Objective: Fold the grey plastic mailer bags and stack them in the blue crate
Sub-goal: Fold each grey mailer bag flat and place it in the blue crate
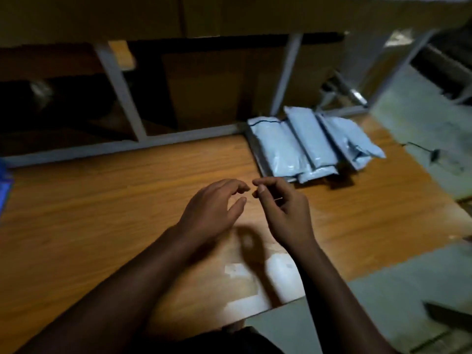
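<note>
Hovering over the table, left hand loosely spread (holding nothing), right hand pinching something thin.

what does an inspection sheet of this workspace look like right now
surface: wooden tabletop, pale worn patches near the front edge
job's things: grey mailer bags piled at the far right; blue crate edge at far left
clutter: nothing seen
grippers: left hand relaxed, empty; right hand fingers curled, maybe pinching something thin, unclear
cables: thin dark cord on the floor at right
surroundings: grey metal frame, cardboard behind
</note>
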